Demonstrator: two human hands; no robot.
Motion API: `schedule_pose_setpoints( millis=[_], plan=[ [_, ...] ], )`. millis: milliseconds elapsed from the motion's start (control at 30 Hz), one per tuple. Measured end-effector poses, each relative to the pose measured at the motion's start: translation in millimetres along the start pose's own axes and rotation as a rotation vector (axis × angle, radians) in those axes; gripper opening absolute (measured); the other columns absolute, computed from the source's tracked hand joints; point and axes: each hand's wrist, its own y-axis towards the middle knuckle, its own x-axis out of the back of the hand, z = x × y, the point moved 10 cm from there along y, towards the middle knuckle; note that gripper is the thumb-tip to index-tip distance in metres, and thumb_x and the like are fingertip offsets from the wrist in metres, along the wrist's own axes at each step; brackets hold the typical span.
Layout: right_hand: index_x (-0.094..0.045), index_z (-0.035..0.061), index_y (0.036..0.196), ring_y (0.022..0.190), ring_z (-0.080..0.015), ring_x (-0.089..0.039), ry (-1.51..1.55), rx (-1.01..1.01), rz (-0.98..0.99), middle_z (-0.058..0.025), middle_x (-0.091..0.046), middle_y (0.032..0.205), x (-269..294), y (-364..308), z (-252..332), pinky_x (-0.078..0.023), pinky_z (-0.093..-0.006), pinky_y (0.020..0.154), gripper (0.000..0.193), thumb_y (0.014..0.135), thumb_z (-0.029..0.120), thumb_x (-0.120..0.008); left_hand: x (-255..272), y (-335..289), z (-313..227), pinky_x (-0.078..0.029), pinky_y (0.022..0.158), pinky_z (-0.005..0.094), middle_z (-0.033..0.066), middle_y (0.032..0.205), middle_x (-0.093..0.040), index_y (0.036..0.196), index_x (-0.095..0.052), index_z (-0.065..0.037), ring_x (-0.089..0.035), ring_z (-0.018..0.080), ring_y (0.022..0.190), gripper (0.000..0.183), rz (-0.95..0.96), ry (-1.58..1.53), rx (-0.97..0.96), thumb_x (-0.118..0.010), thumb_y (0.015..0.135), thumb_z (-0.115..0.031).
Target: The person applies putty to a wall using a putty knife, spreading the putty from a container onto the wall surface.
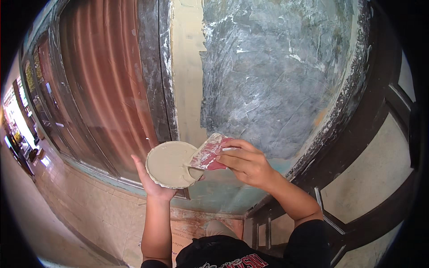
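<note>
A round, shallow plate of beige putty (167, 163) rests on my left hand (157, 190), whose palm and fingers support it from below; the thumb stretches up along its left side. Most of the left fingers are hidden beneath the plate. My right hand (250, 165) grips a red putty scraper (213, 149) smeared with white and beige. The scraper's edge touches the putty at the plate's right side, where the surface is gouged. Behind them stands a wall (272, 80) of patchy grey, with a smooth beige putty strip (190, 76) running down its left part.
To the left is a dark-framed window (154, 67) with a reddish-brown curtain (105, 76) behind the glass. A dark wooden panelled door (357, 178) stands at right. Below, tiled floor (111, 214) stretches left, and a printed sheet (185, 232) lies near my leg.
</note>
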Motion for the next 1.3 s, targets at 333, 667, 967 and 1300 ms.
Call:
schedule_pose_setpoints(
  millis=[333,667,967,1300],
  plan=[
    [-0.075,0.0032,0.105,0.092,-0.0322,-0.069,-0.119,-0.116,-0.065,-0.0099,-0.074,0.1,0.3,-2.7,-22.4,-0.059,-0.0386,0.076,0.037,0.071,-0.01,-0.075,-5.4,4.1,3.4,-0.038,0.09,0.0889,0.0221,0.156,-0.042,0.152,-0.043,-0.011,-0.045,0.0527,0.136,0.103,0.104,-0.093,0.037,-0.033,0.088,-0.09],
    [-0.076,0.0061,0.104,0.083,-0.0297,-0.071,-0.15,-0.32,-0.119,-0.0103,-0.075,0.092,-6.8,-1.9,-71.3,-0.057,-0.0399,0.07,0.02,0.084,0.0,-0.072,-21.9,0.6,4.0,-0.033,0.094,0.0911,0.0254,0.161,-0.031,0.158,-0.033,-0.011,-0.037,0.0577,0.141,0.117,0.353,-0.19,0.104,-0.027,0.08,-0.098],
    [-0.075,0.0096,0.104,0.079,-0.038,-0.07,-0.199,-0.689,0.015,-0.016,-0.074,0.087,-33.0,-4.7,-151.1,-0.054,-0.0469,0.068,0.017,0.093,0.023,-0.072,-9.8,-4.6,-5.6,-0.042,0.09,0.0847,0.0216,0.152,-0.047,0.148,-0.049,-0.008,-0.049,0.0525,0.13,0.102,0.219,-0.345,0.088,-0.035,0.088,-0.09],
    [-0.074,0.0115,0.104,0.08,-0.04,-0.07,-0.192,-0.732,0.013,-0.0164,-0.074,0.086,-35.9,-1.6,-173.3,-0.054,-0.05,0.069,0.017,0.093,0.024,-0.071,6.2,-6.0,-21.1,-0.041,0.089,0.0864,0.0232,0.153,-0.046,0.15,-0.047,-0.008,-0.048,0.0536,0.131,0.105,0.222,-0.151,0.001,-0.036,0.087,-0.09]
  ],
)
